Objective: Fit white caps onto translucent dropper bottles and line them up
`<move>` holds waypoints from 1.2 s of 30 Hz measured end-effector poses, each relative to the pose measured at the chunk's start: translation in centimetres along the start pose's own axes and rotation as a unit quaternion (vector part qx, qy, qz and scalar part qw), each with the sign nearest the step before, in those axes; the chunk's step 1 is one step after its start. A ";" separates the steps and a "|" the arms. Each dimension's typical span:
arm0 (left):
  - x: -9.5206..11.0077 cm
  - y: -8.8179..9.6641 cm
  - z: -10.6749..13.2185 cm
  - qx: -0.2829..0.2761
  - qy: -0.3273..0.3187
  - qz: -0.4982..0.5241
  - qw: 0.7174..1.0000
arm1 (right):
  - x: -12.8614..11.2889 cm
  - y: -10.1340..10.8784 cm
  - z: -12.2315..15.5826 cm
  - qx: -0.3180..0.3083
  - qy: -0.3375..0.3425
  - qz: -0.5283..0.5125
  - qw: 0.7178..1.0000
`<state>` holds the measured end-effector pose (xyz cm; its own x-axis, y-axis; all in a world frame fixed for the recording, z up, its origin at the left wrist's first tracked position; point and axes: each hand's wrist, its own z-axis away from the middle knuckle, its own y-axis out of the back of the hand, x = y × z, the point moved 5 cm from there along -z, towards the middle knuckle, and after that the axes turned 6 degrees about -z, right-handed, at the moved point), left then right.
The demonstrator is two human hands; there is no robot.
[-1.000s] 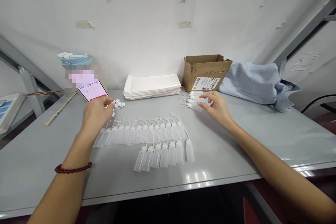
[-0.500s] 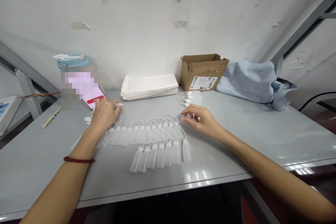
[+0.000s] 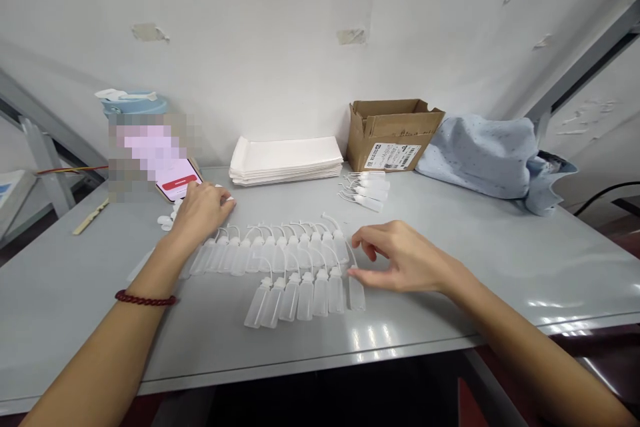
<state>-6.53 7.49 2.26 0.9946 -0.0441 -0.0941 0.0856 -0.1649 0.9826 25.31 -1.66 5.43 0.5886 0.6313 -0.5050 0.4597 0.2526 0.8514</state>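
Two rows of small translucent squeeze bottles (image 3: 300,273) with thin curved spouts lie on the grey table (image 3: 450,260). My right hand (image 3: 400,260) hovers at the right end of the front row, fingers apart, its thumb tip next to the last bottle (image 3: 356,290). My left hand (image 3: 197,210) rests at the left end of the back row, fingers curled down over small white caps (image 3: 165,221); what it holds, if anything, is hidden. A few more bottles (image 3: 367,188) lie farther back near the box.
A phone (image 3: 177,180) leans at the back left beside a blue-lidded container (image 3: 131,101). A stack of white sheets (image 3: 287,159), an open cardboard box (image 3: 393,133) and a pale blue cloth (image 3: 480,153) line the wall. A wooden stick (image 3: 90,217) lies at left.
My right hand has drawn back from the bottles near the box to the right end of the front row. My left hand has lowered from the phone to the caps.
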 end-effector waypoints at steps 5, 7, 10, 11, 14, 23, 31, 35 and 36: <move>1.0 1.9 0.9 -0.013 0.007 0.028 0.999 | -0.9 -0.5 0.4 -0.075 -0.024 0.096 0.992; 1.6 2.7 1.2 -0.008 0.013 0.040 0.999 | -1.0 -0.9 0.5 -0.106 -0.034 0.111 0.988; 2.5 3.6 1.6 0.009 0.025 0.062 0.998 | -1.0 -1.5 0.6 -0.137 -0.043 0.118 0.983; 2.9 3.9 1.8 0.017 0.030 0.074 0.997 | -1.1 -1.6 0.6 -0.143 -0.044 0.117 0.982; 3.8 4.6 2.4 0.034 0.040 0.127 0.991 | -1.0 -1.5 0.6 -0.145 -0.048 0.093 0.984; 8.6 6.1 4.8 -0.021 -0.026 0.412 0.911 | -0.3 1.0 0.6 0.014 -0.030 -0.281 0.959; 14.0 6.3 7.4 -0.124 -0.164 0.565 0.799 | -0.4 -2.0 -1.0 -0.019 -0.074 -0.603 0.794; 14.4 5.9 7.6 -0.125 -0.150 0.597 0.778 | -0.3 -1.5 -0.8 0.048 -0.045 -0.493 0.867; 14.4 5.9 7.6 -0.120 -0.142 0.599 0.779 | -0.2 -1.3 -0.7 0.081 -0.029 -0.432 0.898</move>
<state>7.85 -1.61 5.49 0.3194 -0.2453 0.9153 -0.8514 0.3498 0.3908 24.14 -1.62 4.57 -0.0027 0.2106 -0.9776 0.8496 0.5161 0.1088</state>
